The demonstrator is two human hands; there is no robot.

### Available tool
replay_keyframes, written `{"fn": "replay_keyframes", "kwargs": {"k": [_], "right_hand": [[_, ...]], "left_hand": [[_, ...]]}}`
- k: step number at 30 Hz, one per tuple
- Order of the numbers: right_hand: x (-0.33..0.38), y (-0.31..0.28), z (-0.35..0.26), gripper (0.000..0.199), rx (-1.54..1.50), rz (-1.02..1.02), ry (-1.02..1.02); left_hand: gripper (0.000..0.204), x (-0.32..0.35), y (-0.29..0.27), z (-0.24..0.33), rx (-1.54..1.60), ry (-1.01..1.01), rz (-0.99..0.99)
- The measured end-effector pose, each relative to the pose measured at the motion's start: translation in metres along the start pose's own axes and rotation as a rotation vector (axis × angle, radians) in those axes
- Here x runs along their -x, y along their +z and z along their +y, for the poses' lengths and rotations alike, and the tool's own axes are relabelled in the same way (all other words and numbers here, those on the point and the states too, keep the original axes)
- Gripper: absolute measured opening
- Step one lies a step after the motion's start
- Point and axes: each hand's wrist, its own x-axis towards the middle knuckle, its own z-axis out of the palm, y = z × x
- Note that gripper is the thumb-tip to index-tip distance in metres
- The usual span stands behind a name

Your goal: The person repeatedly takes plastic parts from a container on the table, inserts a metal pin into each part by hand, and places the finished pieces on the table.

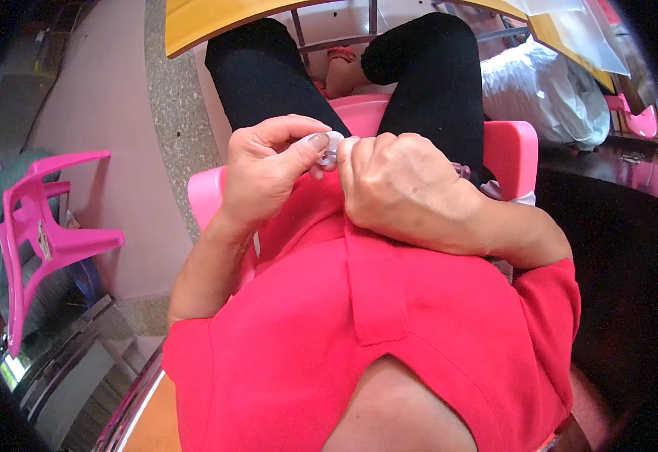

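My left hand (269,166) pinches a small round piece of whitish, see-through plastic (332,146) between thumb and fingers, above my lap. Right against it, my right hand (400,181) is closed, back of the hand up, its thumb and forefinger meeting the piece's edge. At the little-finger side of that fist a bit of clear plastic (462,171) pokes out; the rest is hidden inside the hand. Whether it joins the round piece, I cannot tell.
I sit on a pink plastic chair (521,154). A yellow-edged table (216,26) stands above my knees, with white plastic bags (547,94) beyond my right leg. Another pink chair (50,226) is at the left. A dark glossy surface (608,166) lies at the right.
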Motion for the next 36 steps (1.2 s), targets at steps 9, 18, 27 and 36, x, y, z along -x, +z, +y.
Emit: {"fn": "replay_keyframes", "kwargs": {"k": [9, 18, 27, 36], "right_hand": [[0.002, 0.006, 0.002, 0.016, -0.080, -0.013, -0.014], [0.011, 0.001, 0.004, 0.019, -0.354, -0.007, 0.277], [0.004, 0.001, 0.002, 0.017, -0.321, 0.031, 0.279], [0.001, 0.000, 0.002, 0.016, -0.343, -0.008, 0.274]], "left_hand": [[0.011, -0.005, -0.001, -0.003, 0.083, -0.085, 0.010], [0.022, -0.007, -0.013, 0.001, 0.396, -0.009, -0.080], [0.022, -0.004, -0.009, 0.001, 0.346, 0.002, -0.056], [0.020, -0.005, -0.004, -0.001, 0.320, 0.028, -0.049]]}}
